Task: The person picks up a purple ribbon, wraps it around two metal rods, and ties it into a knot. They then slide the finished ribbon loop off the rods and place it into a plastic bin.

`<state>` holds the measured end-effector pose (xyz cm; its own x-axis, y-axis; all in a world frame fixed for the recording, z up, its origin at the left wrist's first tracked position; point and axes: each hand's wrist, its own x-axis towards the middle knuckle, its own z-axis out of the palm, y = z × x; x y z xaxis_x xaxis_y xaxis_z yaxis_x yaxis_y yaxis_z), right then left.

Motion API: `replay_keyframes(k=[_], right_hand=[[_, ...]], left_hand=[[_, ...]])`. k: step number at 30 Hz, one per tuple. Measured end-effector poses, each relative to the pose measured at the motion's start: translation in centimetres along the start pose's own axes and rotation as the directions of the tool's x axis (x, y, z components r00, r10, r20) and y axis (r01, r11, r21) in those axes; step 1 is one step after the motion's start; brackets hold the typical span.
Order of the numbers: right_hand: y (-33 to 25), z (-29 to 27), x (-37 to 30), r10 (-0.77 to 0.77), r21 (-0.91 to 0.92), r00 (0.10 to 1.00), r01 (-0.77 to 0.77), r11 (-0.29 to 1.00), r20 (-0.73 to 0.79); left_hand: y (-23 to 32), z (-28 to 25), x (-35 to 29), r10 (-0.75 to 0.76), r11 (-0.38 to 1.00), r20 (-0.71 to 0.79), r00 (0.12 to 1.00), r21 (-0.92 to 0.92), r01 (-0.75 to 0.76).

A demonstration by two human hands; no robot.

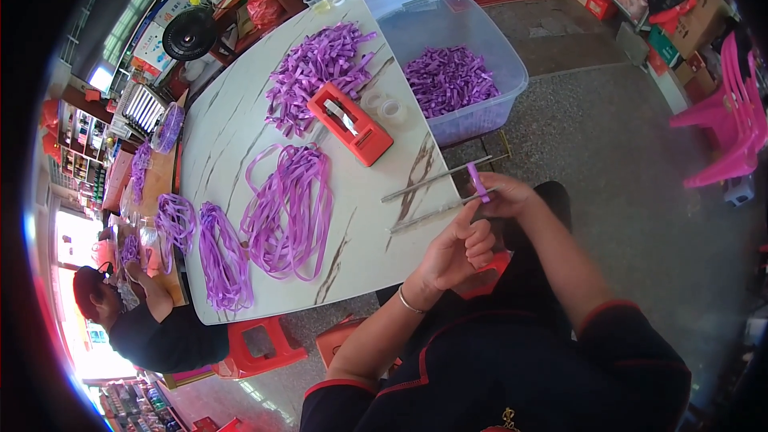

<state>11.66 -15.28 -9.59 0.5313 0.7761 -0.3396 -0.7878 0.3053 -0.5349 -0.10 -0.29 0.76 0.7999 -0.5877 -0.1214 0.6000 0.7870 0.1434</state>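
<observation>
And here's the purple ribbon [478, 182] across the metal rods [424, 184], just ahead of my L hand [458, 250], fingers curled, beside my R hand [510, 194], can't tell if either's gripping tho.

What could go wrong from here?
The two metal rods stick out past the table edge, so a hard pull on the purple ribbon might shift them. That ribbon sits near their outer ends and could slip off. The long looped ribbons overlap one another and may tangle if one is lifted.
</observation>
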Motion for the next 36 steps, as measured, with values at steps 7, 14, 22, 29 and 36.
replay_keyframes(k=[7,14,22,29,36], right_hand=[[5.0,0.9,3.0,-0.190,0.403,0.951,0.079,0.912,0.243],[-0.7,2.9,-0.1,-0.009,0.052,0.985,0.018,0.998,-0.170],[-4.9,7.1,-2.4,0.049,-0.340,0.985,-0.104,0.935,-0.166],[-5.1,6.3,-2.3,0.048,-0.360,0.980,-0.117,0.925,-0.194],[-5.8,3.9,-3.5,-0.005,-0.144,0.986,-0.019,0.989,-0.168]], left_hand=[[0.1,-0.1,0.1,-0.025,0.999,0.012,1.000,0.037,0.024],[0.6,2.3,-2.5,-0.015,0.817,-0.217,0.976,0.560,0.137],[1.3,18.9,-7.5,0.260,0.460,0.890,0.375,0.227,-0.858],[2.7,22.4,-9.2,0.027,0.572,0.958,0.284,0.218,-0.791],[4.1,21.5,-9.6,0.097,0.371,0.991,0.094,0.051,-0.927]])
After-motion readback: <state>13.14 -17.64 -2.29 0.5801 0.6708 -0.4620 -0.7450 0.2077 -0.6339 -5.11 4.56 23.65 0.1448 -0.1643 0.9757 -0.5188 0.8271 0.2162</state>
